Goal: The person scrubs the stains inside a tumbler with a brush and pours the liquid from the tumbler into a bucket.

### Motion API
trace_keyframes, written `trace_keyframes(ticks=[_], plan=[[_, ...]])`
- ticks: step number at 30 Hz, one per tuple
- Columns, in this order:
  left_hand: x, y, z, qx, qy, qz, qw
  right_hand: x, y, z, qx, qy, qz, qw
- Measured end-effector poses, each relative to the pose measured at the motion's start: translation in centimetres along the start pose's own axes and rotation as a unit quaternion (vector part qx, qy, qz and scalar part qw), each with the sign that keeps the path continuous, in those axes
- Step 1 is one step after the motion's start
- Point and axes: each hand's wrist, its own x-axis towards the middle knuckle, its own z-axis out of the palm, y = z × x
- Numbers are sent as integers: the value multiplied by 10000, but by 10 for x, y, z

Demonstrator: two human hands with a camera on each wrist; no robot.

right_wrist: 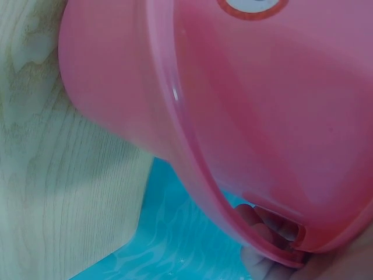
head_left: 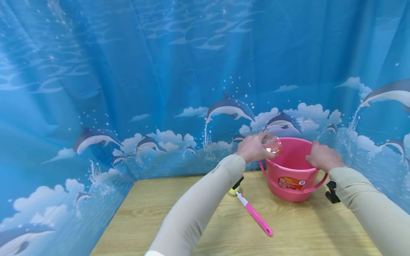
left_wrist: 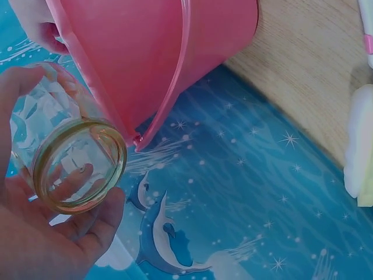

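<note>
My left hand (head_left: 255, 146) grips a clear faceted glass cup (head_left: 272, 145), tipped over at the left rim of a pink bucket (head_left: 296, 170). In the left wrist view the cup's thick round end (left_wrist: 80, 166) faces the camera, and the fingers wrap its side. My right hand (head_left: 325, 156) holds the bucket's right rim; the right wrist view has its fingers (right_wrist: 259, 242) curled beneath the rim at the handle joint. The bucket stands upright on the wooden table, its handle (head_left: 321, 184) hanging down across the front below a label.
A long-handled brush (head_left: 256, 216) with a pink and white handle lies left of the bucket, its pale yellow and white head (left_wrist: 362, 146) partly behind my left wrist in the head view. The table (head_left: 153, 206) meets a blue dolphin-print curtain (head_left: 179, 89) behind the bucket.
</note>
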Motion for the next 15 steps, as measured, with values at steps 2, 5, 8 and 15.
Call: trace_keyframes(ticks=[2,5,8,15], plan=[[0,2,0,9,-13,-11,10000,0,0,0,4,0,28,10000],[0,4,0,67,-51,-36,10000,0,-1,0,-40,-2,44,10000],[1,6,-1,287,-101,36,9995,-1,-1,-1,-52,-47,48,10000],[2,11,-2,598,-197,90,9980,-1,-3,-1,18,-98,104,9999]])
